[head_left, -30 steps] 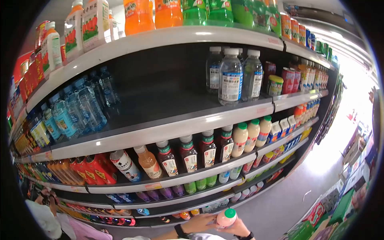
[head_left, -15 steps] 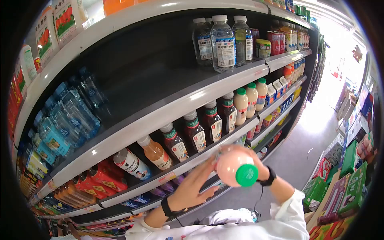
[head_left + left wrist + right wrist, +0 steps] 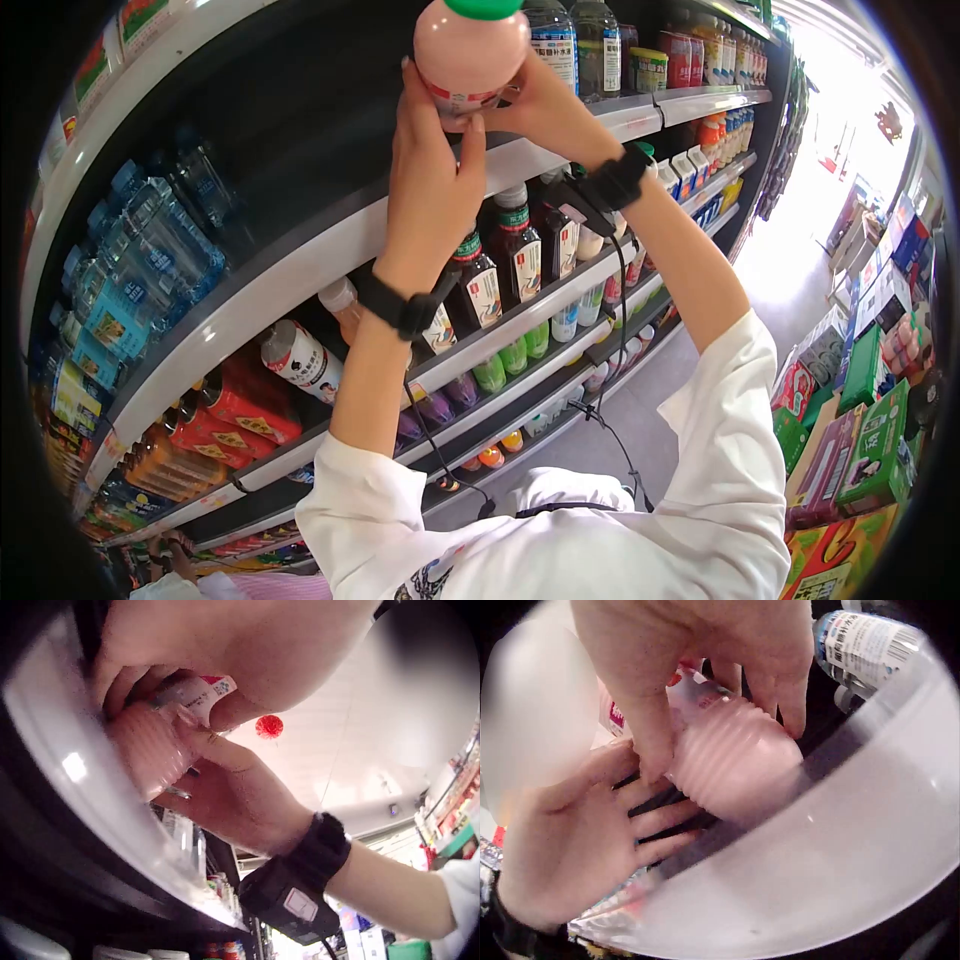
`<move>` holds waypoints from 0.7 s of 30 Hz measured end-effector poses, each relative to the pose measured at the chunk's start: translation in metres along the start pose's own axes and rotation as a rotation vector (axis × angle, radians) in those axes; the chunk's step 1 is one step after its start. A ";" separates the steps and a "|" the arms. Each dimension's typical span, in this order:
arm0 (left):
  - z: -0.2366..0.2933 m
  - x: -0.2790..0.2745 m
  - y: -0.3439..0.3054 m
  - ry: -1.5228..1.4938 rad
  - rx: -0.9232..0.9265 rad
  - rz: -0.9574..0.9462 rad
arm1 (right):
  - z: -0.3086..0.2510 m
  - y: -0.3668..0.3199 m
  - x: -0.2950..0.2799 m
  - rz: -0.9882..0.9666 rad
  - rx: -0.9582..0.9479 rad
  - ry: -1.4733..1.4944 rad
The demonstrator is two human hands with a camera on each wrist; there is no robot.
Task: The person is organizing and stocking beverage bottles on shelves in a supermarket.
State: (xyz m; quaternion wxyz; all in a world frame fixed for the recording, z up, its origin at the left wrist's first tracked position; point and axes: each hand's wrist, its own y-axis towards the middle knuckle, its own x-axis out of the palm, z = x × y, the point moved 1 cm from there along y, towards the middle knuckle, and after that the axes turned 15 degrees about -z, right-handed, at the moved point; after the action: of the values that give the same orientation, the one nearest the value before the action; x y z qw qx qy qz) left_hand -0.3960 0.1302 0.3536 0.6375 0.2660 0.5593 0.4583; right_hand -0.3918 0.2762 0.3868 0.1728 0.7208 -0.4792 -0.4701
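A pink drink bottle (image 3: 468,50) with a green cap is held up in front of the dark upper shelf. My right hand (image 3: 565,115) grips it from the right, thumb and fingers on opposite sides of its ridged lower part (image 3: 739,754). On the other side my left hand (image 3: 430,205) lies against the bottle, palm up, its fingers extended in the right wrist view. The bottle's base is right at the pale shelf lip (image 3: 817,870). Part of its label hides behind my fingers.
Clear labelled bottles (image 3: 555,45) stand right of the pink bottle on this shelf. Blue-tinted water bottles (image 3: 150,245) lean at its left. Below are dark bottles with green neck bands (image 3: 480,275). Boxes (image 3: 870,440) are stacked along the aisle at right.
Both hands have raised the pink bottle from low in front of the body up to the upper shelf's edge. The head view has turned and come closer to the shelves.
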 end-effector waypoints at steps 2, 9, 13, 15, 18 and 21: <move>-0.008 0.006 0.002 0.118 0.018 0.058 | 0.012 0.006 0.002 0.024 -0.007 -0.040; -0.006 0.018 -0.010 0.553 -0.178 0.076 | 0.038 -0.004 0.010 0.105 0.070 -0.095; -0.010 0.020 -0.011 0.652 -0.149 0.098 | 0.028 0.002 0.009 0.056 0.141 -0.051; -0.012 0.020 -0.010 0.688 -0.141 0.099 | 0.023 0.005 0.009 0.038 0.145 -0.008; -0.013 0.023 -0.012 0.763 -0.124 0.061 | 0.023 0.006 0.008 0.060 0.170 0.011; -0.012 0.022 -0.010 0.831 -0.155 -0.020 | 0.030 0.005 0.006 0.118 0.267 0.006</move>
State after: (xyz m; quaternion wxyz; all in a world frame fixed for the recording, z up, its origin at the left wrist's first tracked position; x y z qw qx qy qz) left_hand -0.4058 0.1433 0.3315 0.3802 0.0045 0.7353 0.5611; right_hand -0.4187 0.2747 0.3723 0.1043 0.7094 -0.5784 -0.3890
